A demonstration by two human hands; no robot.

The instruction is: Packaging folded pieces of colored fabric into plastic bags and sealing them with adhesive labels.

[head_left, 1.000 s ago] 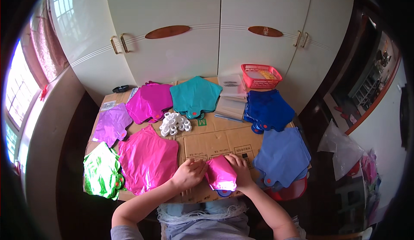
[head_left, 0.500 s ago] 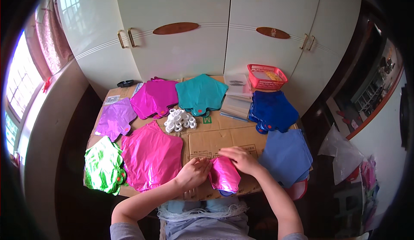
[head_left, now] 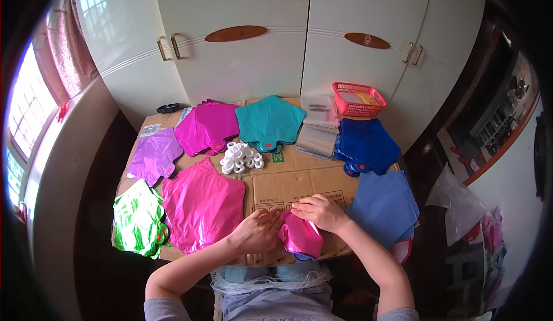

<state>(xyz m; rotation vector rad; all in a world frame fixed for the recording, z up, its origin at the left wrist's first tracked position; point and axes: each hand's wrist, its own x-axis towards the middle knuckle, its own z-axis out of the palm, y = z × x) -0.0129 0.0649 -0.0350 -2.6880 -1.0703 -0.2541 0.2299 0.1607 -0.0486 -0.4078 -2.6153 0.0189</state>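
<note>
A small folded piece of shiny pink foil [head_left: 302, 239] lies near the table's front edge, with a sliver of dark blue showing under its lower end. My left hand [head_left: 257, 230] grips its left upper side, fingers together. Over its top edge my right hand [head_left: 320, 212] is closed, fingers bent down onto the foil and close to the left fingertips. A larger pink foil stack [head_left: 204, 206] lies spread out left of my left hand. Beyond my hands sits a heap of small white rings [head_left: 241, 158]. The fingertips partly hide the foil's upper edge.
Cardboard [head_left: 294, 185] covers the table. Around it lie green [head_left: 138, 217], lilac [head_left: 154, 157], purple [head_left: 207, 126], teal [head_left: 271, 122], dark blue [head_left: 367, 145] and grey-blue [head_left: 385, 206] stacks. A red basket [head_left: 358, 112] stands far right, before white cabinets [head_left: 230, 4].
My right hand has bent its fingers down onto the foil's top edge, where they were held straighter before. The foil's upper part is now more covered. My left hand stays about in place.
</note>
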